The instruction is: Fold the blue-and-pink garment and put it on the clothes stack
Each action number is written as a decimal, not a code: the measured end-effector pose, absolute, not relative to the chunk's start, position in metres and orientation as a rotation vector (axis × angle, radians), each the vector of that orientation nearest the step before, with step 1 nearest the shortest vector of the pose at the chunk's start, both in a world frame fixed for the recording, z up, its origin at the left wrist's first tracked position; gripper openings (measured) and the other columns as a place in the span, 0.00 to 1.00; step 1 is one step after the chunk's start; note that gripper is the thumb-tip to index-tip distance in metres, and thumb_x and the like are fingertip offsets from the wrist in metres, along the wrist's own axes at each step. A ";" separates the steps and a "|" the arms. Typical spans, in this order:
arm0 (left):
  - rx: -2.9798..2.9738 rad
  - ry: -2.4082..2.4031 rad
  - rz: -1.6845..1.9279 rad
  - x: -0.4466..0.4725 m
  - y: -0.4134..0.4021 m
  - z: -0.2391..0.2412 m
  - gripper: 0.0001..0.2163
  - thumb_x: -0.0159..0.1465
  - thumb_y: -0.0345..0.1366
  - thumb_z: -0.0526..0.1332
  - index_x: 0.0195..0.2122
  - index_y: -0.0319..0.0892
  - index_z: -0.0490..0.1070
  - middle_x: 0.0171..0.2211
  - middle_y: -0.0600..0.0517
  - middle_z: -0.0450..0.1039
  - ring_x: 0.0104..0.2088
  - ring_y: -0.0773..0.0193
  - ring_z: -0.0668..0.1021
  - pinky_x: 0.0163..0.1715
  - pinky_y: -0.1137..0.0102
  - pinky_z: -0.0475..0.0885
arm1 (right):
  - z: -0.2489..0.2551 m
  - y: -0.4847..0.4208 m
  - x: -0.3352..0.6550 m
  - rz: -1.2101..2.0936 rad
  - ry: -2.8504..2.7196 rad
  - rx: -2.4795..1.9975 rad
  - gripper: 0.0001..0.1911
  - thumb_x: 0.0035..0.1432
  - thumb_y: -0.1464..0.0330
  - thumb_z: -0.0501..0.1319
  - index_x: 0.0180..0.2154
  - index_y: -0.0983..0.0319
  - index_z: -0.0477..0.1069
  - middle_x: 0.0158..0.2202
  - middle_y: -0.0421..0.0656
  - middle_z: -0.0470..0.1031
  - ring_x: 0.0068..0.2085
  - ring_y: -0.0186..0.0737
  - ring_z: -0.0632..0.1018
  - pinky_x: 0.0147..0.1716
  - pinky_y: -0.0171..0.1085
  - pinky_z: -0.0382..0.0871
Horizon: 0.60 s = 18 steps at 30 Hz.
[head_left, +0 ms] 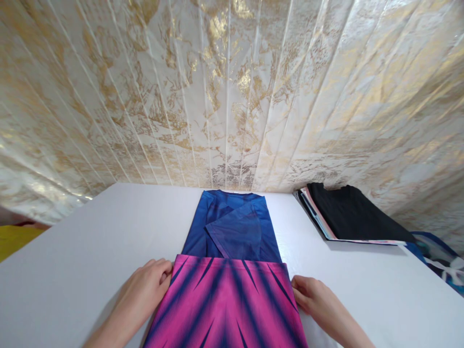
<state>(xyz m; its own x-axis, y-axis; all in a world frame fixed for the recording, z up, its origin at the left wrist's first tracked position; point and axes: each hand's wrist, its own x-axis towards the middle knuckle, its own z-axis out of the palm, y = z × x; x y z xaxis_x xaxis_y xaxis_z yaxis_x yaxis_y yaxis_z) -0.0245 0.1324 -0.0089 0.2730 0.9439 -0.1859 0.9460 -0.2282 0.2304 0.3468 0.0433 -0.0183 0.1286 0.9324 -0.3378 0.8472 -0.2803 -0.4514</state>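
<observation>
A blue and pink shirt (pixel 232 299) lies on the white table in front of me, face down, with its sides and a sleeve folded inward. Its pink hem part, streaked with dark blue, is turned up over the blue upper part. My left hand (pixel 150 282) is closed on the left edge of the folded-up part, near its top corner. At the opposite edge, my right hand (pixel 311 295) pinches the cloth a little below the corner. Some fingertips of both hands are hidden at the fabric's edges.
A stack of folded clothes with a black shirt (pixel 348 212) on top stands at the table's right. Blue and white patterned cloth (pixel 442 261) lies beyond the right edge, yellow cloth (pixel 18 239) beyond the left. A gold-patterned curtain (pixel 232 96) hangs behind the white table (pixel 119 232).
</observation>
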 end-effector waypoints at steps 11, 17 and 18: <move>2.196 1.752 -0.197 -0.024 0.112 0.007 0.10 0.60 0.26 0.52 0.25 0.43 0.68 0.27 0.52 0.71 0.33 0.59 0.74 0.31 0.71 0.58 | -0.007 0.027 0.341 1.325 -1.604 -2.149 0.08 0.51 0.69 0.51 0.21 0.59 0.59 0.12 0.35 0.67 0.14 0.30 0.66 0.18 0.27 0.58; 2.214 1.726 -0.149 -0.031 0.110 0.000 0.11 0.59 0.25 0.51 0.24 0.43 0.67 0.27 0.52 0.71 0.33 0.60 0.74 0.32 0.71 0.58 | -0.011 0.025 0.345 1.390 -1.611 -2.058 0.08 0.48 0.72 0.51 0.20 0.59 0.56 0.11 0.34 0.66 0.14 0.28 0.65 0.17 0.26 0.57; 2.219 1.721 -0.129 -0.032 0.110 -0.001 0.11 0.59 0.25 0.51 0.24 0.43 0.67 0.27 0.53 0.71 0.33 0.60 0.74 0.32 0.71 0.58 | -0.010 0.025 0.345 1.402 -1.598 -2.056 0.08 0.48 0.71 0.51 0.20 0.59 0.56 0.12 0.34 0.66 0.14 0.28 0.64 0.17 0.26 0.57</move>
